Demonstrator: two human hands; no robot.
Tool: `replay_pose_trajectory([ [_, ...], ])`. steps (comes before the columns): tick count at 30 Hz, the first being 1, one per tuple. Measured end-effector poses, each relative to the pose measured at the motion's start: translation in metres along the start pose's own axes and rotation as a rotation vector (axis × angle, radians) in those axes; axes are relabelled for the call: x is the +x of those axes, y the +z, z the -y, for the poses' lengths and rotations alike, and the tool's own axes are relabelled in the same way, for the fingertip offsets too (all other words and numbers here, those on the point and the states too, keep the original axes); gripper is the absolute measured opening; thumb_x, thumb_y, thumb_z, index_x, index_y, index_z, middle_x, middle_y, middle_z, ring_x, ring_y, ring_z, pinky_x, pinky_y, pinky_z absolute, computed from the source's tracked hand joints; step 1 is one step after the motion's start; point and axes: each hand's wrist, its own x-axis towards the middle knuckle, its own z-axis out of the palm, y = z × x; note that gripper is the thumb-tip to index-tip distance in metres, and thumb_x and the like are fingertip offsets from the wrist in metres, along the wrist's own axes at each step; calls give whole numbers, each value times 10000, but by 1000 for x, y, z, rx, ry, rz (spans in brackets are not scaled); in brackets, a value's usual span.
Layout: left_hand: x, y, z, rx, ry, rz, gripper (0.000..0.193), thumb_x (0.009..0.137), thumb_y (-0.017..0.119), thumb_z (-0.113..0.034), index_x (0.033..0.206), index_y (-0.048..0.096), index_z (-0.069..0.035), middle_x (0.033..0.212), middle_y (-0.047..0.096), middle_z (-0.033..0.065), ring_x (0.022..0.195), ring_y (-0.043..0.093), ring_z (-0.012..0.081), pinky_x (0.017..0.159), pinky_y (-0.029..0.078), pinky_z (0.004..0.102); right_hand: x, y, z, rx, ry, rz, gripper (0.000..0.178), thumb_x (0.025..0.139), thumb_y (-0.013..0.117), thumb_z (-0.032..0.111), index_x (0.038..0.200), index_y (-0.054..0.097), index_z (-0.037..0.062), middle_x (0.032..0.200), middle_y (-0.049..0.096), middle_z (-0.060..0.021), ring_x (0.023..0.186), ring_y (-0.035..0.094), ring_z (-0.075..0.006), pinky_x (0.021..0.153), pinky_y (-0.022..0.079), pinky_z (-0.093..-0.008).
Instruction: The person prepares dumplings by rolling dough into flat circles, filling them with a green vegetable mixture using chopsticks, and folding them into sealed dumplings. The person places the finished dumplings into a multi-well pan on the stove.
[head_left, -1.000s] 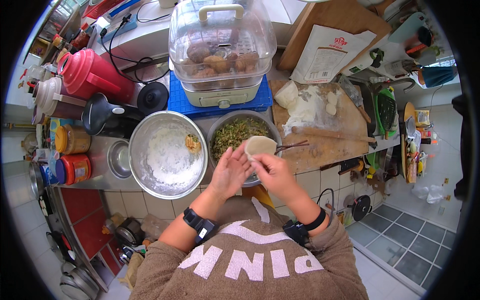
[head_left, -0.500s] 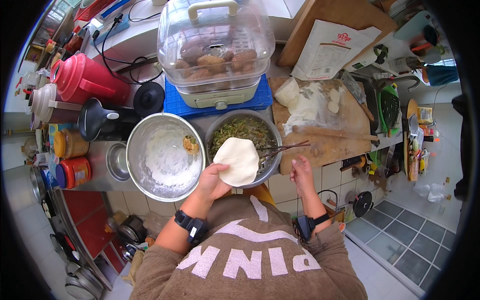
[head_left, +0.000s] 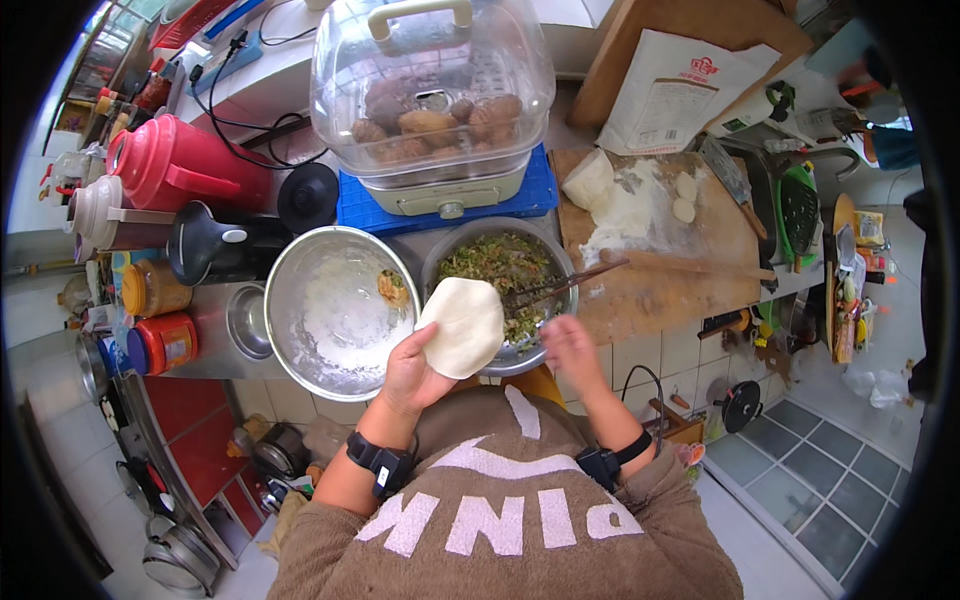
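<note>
My left hand (head_left: 412,370) holds a flat, round dough wrapper (head_left: 463,328) by its left edge, over the near side of a grey metal bowl (head_left: 569,290). Chopped green filling (head_left: 490,262) lies in that bowl, and dark chopsticks (head_left: 575,284) lean out over its right rim. Close to this rim is my right hand (head_left: 573,355), its fingers smeared by motion; no held object shows. Left of the wrapper stands a larger steel bowl (head_left: 300,300), dusted with flour, with a small filled dough piece (head_left: 392,288) against its right inner wall.
On the right, a wooden board (head_left: 660,305) bears a dough lump (head_left: 588,182), loose flour, small dough rounds (head_left: 685,198), a rolling pin (head_left: 690,264) and a cleaver (head_left: 728,175). Behind the bowls stands a clear-lidded steamer (head_left: 430,100). A pink jug (head_left: 190,165) and jars line the left.
My right hand has moved left, from in front of the board to the filling bowl's rim. The left hand still holds the wrapper, now slightly further left over the bowl.
</note>
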Motion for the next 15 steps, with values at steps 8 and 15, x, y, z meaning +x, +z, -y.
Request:
replay_pose_trajectory([
  [8, 27, 26, 37, 245, 162, 13, 519, 1063, 467, -287, 1487, 377, -2, 1478, 496, 136, 1357, 490, 266, 1160, 367, 439, 17, 76, 38, 106, -373, -140, 218, 1064, 525, 257, 1016, 570, 49, 904, 591, 27, 848, 504, -31, 772, 441, -209],
  [15, 16, 21, 24, 90, 103, 88, 560, 1042, 470, -248, 1507, 324, 28, 1540, 415, 177, 1429, 394, 322, 1212, 265, 476, 11, 62, 36, 137, -439, -239, 190, 1055, 542, 227, 1013, 592, 49, 906, 603, 23, 853, 514, -38, 784, 444, -212],
])
